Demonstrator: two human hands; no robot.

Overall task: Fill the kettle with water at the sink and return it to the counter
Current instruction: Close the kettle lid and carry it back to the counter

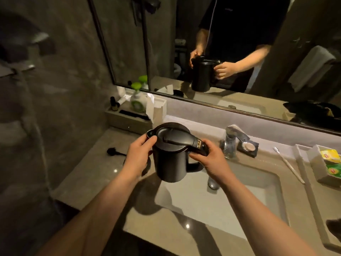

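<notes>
The black kettle (170, 154) hangs upright over the sink's (262, 206) left edge, lid closed; the right hand (212, 161) grasps its handle while the left hand (138, 156) clasps the spout side

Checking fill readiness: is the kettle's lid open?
No, the lid lies flat and closed on the kettle held in both hands.

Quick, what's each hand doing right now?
Left hand: closed on the kettle near its spout.
Right hand: closed on the kettle's handle.
</notes>
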